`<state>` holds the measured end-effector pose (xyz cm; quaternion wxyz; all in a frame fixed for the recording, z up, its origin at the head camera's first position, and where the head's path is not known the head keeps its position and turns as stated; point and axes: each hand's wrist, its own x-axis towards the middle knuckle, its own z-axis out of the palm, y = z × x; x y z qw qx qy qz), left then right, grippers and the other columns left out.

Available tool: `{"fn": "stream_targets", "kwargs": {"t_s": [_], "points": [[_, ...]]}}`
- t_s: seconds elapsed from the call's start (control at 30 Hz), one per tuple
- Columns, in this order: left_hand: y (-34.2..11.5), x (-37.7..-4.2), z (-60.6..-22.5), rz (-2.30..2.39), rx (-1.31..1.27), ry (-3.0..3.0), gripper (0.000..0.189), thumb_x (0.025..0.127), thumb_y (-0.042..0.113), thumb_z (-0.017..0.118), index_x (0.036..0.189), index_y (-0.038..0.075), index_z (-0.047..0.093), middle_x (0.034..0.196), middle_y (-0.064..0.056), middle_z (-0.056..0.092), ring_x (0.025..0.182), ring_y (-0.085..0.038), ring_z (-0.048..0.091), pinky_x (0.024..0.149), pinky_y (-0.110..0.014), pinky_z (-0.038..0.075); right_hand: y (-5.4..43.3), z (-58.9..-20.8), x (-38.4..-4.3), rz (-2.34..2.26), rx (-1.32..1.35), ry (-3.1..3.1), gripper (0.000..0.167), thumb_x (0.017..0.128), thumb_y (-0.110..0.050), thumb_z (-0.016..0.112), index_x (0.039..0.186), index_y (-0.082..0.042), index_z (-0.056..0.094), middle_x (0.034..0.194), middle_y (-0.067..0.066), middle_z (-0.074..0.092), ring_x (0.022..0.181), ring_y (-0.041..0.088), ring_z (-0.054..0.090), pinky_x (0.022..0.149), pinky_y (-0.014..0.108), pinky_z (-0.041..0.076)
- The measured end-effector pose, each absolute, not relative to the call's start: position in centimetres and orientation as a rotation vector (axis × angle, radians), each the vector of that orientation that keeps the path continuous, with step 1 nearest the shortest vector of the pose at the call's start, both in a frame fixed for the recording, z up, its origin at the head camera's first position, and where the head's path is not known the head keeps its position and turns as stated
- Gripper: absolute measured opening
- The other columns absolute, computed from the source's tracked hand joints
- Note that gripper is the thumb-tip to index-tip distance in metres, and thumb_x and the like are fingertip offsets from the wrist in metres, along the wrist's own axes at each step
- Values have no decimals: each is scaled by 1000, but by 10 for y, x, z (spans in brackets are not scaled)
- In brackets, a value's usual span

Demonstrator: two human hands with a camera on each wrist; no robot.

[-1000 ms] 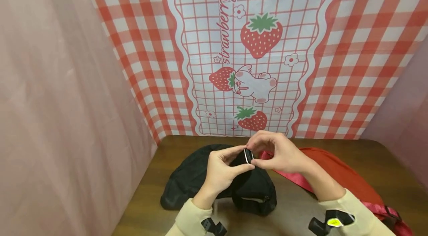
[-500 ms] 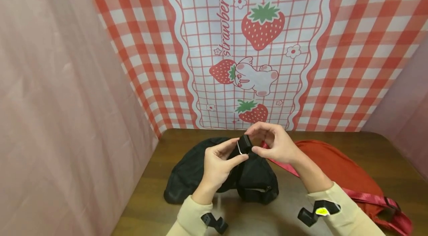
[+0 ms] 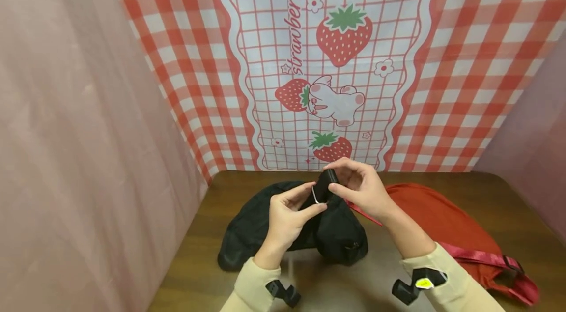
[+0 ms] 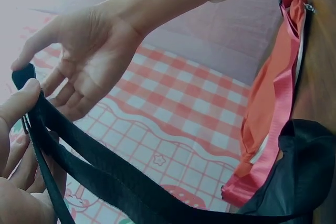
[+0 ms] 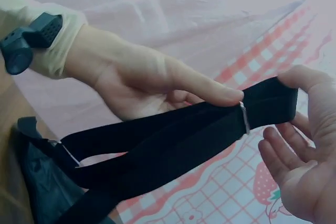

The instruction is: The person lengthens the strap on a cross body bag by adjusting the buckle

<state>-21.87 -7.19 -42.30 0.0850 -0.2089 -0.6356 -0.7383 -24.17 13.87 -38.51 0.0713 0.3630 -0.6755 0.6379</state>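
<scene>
Both hands are raised over a black bag (image 3: 252, 228) and work on its black strap (image 5: 173, 161). My left hand (image 3: 285, 218) pinches the strap at a thin silver slider buckle (image 5: 245, 119), thumb on the near side. A folded loop of strap (image 3: 325, 185) sticks out past the buckle. The end of that loop is pinched by my right hand (image 3: 362, 189) between thumb and index finger, the other fingers loosely bent. In the right wrist view, a second metal piece (image 5: 71, 153) shows lower down on the strap, near the bag.
To the right on the wooden table (image 3: 199, 233) lies a red bag (image 3: 442, 218) with a pink-red strap (image 3: 482, 255). A strawberry-print checked cloth (image 3: 345, 81) hangs behind the table. A pink curtain (image 3: 88, 130) hangs at the left.
The strap loop stands out farther from the silver buckle than before. My right hand has moved up and away from the buckle with the loop; my left hand has shifted slightly left.
</scene>
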Motion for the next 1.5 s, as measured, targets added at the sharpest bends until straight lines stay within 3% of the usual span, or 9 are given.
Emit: {"fn": "stream_targets", "kwargs": {"t_s": [0.17,0.27,0.53,0.8,0.97,1.17,1.33,1.5], "points": [[-71,-220,-422,-2217,-607,-1908,44,85,-1,88,127,0,77,127,-23,76,120,-12,74,108,-30,57,130,-387,-242,2043,1116,-1956,31,100,7,67,130,11,63,120,-2,71,101,13,74,82,28,66],[-71,-221,-423,-2208,-592,-1924,44,84,0,89,127,0,77,127,-22,76,121,-11,74,109,-29,56,129,-390,-241,2040,1056,-1887,28,100,7,67,127,14,63,117,-4,73,97,11,72,81,24,64],[-82,-223,-419,-2183,-576,-1881,45,84,-2,88,127,-1,77,127,-22,76,119,-13,75,109,-30,57,126,-418,-241,1912,1017,-2064,53,92,4,80,142,5,61,126,-12,73,117,4,70,104,22,58],[-84,-222,-416,-2200,-584,-1855,47,84,1,89,129,-1,75,129,-22,75,117,-12,75,109,-30,57,116,-444,-239,1780,953,-2131,35,88,3,84,122,2,76,111,20,80,102,8,78,90,28,66],[-85,-221,-416,-2172,-561,-1835,47,83,2,90,128,-2,76,128,-22,76,113,-10,76,109,-30,57,121,-449,-237,1741,932,-2206,37,87,2,86,123,0,76,113,17,80,100,7,77,89,27,65],[-81,-223,-417,-2192,-576,-1839,48,84,2,90,129,-2,75,128,-22,75,113,-10,76,109,-30,57,119,-446,-239,1747,994,-2100,30,87,3,85,115,-5,78,110,11,80,103,11,78,89,37,67],[-81,-220,-413,-2148,-574,-1846,47,83,2,91,128,-1,76,127,-20,76,113,-10,76,107,-29,58,122,-447,-238,1731,989,-2081,31,86,6,85,115,-2,77,109,-2,79,102,5,77,89,29,66],[-82,-217,-407,-2137,-586,-1843,47,84,1,89,129,-2,75,129,-25,75,113,-9,75,109,-31,57,130,-451,-236,1693,989,-2095,39,83,9,85,121,2,76,114,5,80,103,5,77,91,28,65]]}}
